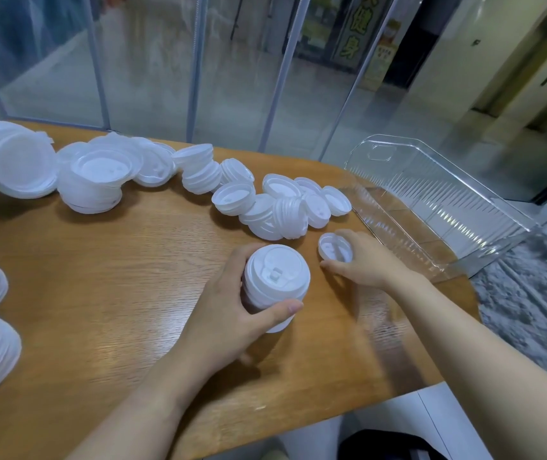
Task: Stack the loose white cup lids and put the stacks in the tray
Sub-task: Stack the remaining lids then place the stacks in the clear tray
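Both hands work mid-frame: left hand (229, 313) curls round a ribbed white plastic lid stack (273, 287), right hand (363, 262) pinches one round white lid (332, 248).

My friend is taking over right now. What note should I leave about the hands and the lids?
Left hand grips a short stack of lids standing on the table.
Right hand picks up one loose lid beside the clear tray.
Done: one stack begun; no lids show in the tray.
Left: add that lid, stack the loose pile and the piles farther left, then move stacks into the tray.
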{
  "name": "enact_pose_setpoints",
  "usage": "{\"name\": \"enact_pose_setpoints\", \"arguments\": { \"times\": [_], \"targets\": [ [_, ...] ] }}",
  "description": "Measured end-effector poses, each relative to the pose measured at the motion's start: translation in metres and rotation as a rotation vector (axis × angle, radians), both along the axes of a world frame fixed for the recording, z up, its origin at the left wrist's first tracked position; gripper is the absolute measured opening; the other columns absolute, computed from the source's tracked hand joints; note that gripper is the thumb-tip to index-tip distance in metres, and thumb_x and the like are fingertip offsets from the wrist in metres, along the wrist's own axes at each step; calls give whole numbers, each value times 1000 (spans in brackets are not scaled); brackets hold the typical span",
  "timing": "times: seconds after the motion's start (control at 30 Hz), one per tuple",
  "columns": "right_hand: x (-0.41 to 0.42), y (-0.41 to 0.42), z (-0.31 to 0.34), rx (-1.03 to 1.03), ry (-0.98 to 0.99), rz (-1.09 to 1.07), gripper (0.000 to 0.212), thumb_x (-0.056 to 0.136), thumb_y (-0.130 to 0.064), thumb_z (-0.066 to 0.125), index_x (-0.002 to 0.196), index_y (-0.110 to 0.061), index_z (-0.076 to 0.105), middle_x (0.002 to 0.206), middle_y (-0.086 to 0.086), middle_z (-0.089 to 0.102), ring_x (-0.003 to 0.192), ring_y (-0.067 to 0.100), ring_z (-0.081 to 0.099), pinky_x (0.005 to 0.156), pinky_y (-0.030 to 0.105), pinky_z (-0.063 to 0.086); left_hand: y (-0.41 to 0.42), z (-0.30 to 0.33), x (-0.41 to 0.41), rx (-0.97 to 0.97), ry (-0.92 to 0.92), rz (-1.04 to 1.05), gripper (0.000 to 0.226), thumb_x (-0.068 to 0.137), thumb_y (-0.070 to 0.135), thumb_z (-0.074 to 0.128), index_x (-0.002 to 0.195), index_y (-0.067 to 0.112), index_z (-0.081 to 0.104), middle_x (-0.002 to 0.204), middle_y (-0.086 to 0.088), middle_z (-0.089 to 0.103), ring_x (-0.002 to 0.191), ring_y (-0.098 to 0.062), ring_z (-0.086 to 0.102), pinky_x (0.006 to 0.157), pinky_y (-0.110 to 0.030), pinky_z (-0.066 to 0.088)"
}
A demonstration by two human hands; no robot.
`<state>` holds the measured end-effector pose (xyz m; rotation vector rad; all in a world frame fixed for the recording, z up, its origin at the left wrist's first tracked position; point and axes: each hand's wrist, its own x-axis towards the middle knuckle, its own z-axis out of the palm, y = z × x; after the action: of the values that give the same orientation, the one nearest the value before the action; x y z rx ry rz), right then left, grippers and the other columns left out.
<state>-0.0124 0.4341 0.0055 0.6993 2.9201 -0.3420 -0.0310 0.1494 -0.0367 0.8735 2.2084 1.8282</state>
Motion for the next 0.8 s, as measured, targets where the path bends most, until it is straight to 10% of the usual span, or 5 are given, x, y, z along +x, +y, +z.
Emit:
{"name": "enact_pose_setpoints", "arguments": {
  "times": [0.2, 0.47, 0.63, 0.8],
  "targets": [
    [1, -10, 5, -135, 30, 11, 88, 82, -36, 79, 157, -32, 33, 137, -1, 40, 132, 22, 47, 99, 34, 40, 0, 0, 0, 3, -2, 1, 70, 69, 53, 88, 129, 45, 53, 120, 29, 63, 113, 3, 60, 90, -19, 48],
    [16, -44, 27, -257, 262, -22, 62, 76, -54, 85, 120, -24, 53, 115, -13, 62, 103, 10, 65, 83, 30, 52, -1, -1, 3, 26, -12, 1, 71, 70, 49, 91, 129, 41, 54, 121, 22, 66, 114, -3, 62, 97, -33, 52],
    [28, -89, 48, -604, 575, -64, 55, 74, -69, 74, 111, -30, 64, 111, -8, 70, 104, 11, 69, 93, 39, 57, -5, 0, 5, 32, -16, -12, 73, 69, 50, 91, 131, 40, 53, 122, 19, 66, 114, -5, 63, 97, -36, 53],
    [34, -138, 47, -898, 735, 17, 53, 80, -52, 74, 121, -20, 66, 108, -1, 74, 96, 10, 72, 78, 22, 53, -8, 3, 7, 52, -26, -18, 72, 69, 44, 94, 130, 41, 54, 119, 19, 68, 111, -6, 64, 95, -36, 54]
  ]
}}
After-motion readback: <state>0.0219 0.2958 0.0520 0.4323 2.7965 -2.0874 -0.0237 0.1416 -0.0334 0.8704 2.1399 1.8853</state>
